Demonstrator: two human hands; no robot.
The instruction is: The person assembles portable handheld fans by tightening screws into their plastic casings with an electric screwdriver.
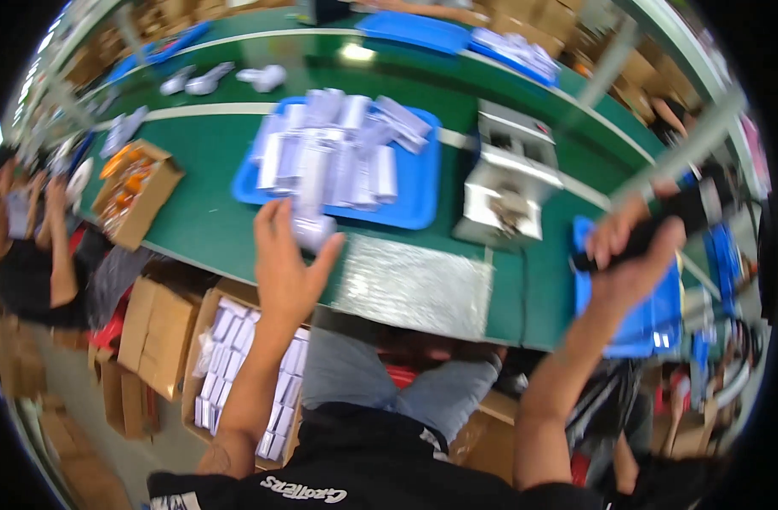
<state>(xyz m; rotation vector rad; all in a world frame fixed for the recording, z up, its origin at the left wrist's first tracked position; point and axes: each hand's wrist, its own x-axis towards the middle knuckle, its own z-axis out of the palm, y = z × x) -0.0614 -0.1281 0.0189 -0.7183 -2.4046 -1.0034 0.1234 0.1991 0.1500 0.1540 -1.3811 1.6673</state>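
My left hand (289, 268) reaches to the near edge of a blue tray (423, 204), thumb and fingers spread apart. Between them lies the round head of a pale lavender handheld device (312, 228), its handle resting toward the pile; no firm grip shows. White and lavender boxes or casings (342, 157) are heaped in the tray. Off to the right, my right hand (640, 263) is closed on a black elongated object (682, 217), blurred, its kind unclear. More fingers (614, 229) show on its far side; whose they are I cannot tell.
A silvery wrapped pad (414, 285) lies at the bench's front edge, below a metal fixture (508, 174). At left stands a carton of orange parts (134, 191). By my legs is a carton of white boxes (227, 365). Co-workers sit at both sides.
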